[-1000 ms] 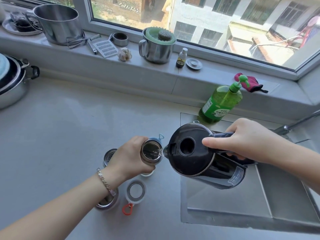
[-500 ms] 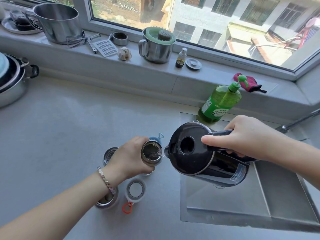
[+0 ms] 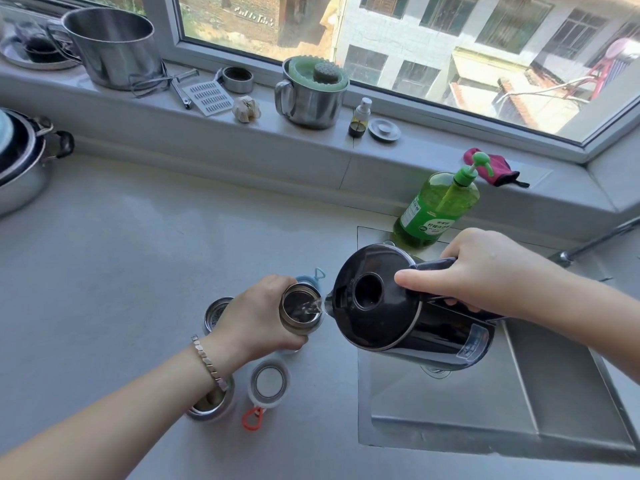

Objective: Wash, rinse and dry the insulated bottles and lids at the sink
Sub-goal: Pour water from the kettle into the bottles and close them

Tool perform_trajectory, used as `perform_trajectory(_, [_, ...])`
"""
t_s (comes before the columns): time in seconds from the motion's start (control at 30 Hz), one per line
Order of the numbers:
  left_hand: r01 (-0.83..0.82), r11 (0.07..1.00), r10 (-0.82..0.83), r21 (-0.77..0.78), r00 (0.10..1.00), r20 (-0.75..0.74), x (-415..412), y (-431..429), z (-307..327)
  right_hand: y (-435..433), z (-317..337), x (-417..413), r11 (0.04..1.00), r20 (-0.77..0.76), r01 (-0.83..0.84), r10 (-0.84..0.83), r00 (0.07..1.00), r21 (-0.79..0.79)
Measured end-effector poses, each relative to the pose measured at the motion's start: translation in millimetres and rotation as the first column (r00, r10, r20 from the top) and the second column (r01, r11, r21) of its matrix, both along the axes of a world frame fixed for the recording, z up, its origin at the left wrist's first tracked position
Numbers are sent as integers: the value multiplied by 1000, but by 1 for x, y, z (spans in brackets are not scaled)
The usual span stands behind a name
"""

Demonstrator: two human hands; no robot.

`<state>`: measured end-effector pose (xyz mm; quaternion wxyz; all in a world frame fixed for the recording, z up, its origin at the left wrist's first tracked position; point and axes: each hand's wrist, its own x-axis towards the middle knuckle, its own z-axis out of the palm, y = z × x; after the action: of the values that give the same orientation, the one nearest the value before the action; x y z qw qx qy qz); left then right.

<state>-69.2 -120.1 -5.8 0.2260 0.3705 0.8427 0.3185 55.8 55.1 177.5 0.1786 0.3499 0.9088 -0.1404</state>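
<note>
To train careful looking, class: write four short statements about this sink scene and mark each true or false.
1. The right hand tilts the kettle toward the bottle. True.
2. The left hand is empty. False: it grips the bottle.
3. Water runs from the kettle into the bottle. True.
4. The soap lies in the sink. False: it stands upright behind the sink.

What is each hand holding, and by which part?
The left hand grips the open bottle around its upper body; right hand grips the kettle by its handle.
</note>
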Motion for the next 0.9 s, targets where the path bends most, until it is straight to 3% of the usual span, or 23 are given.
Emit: perform_trajectory(0.9, [3,1000,-3,-30,1000,-6,1,2,-3,3,-2,-2,992,13,-53,52,999,111])
